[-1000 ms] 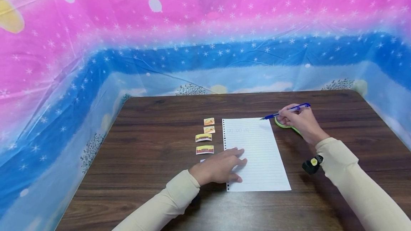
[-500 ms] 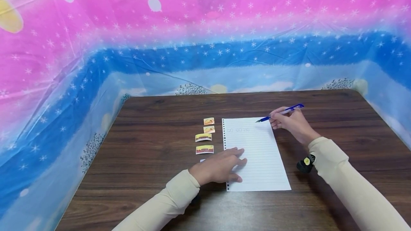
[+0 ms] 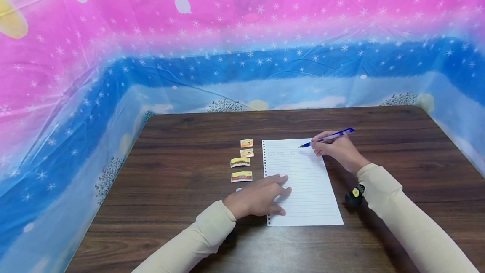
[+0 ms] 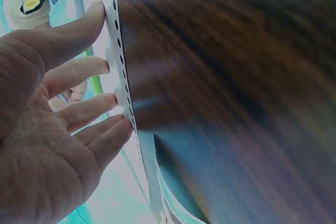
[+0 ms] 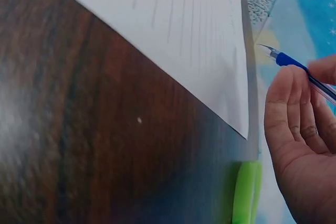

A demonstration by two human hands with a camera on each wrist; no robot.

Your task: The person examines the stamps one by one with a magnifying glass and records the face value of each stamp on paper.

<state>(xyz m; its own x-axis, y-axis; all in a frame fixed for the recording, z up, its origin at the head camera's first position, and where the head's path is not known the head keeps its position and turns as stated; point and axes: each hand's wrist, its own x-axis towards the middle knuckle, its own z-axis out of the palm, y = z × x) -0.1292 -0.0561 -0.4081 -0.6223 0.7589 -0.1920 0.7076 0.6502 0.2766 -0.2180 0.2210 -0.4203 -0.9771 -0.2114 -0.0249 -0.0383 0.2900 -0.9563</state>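
Pinching the pen (image 3: 341, 133), the right hand (image 3: 342, 151) has moved in from the sheet's (image 3: 312, 188) right corner near the table's (image 3: 182, 163) far edge, seemingly into writing position, while the spread left hand (image 3: 259, 197) rests on the sheet's left side.

Beyond ruled loose-leaf sheet (image 3: 308, 193): wide strip of bare wood tabletop (image 3: 265, 123), passable up to printed curtain (image 3: 235, 66). Before sheet: more bare wood between cream sleeves (image 3: 405, 210). Left of sheet: column of small printed cards (image 3: 241, 177), narrow lane between; left hand (image 3: 258, 197) plugs its near part. Right of sheet, far end: right hand (image 3: 339, 151) with blue pen (image 3: 345, 132) bars way; green plastic object (image 5: 245, 195) probably just beside, partly out of view.
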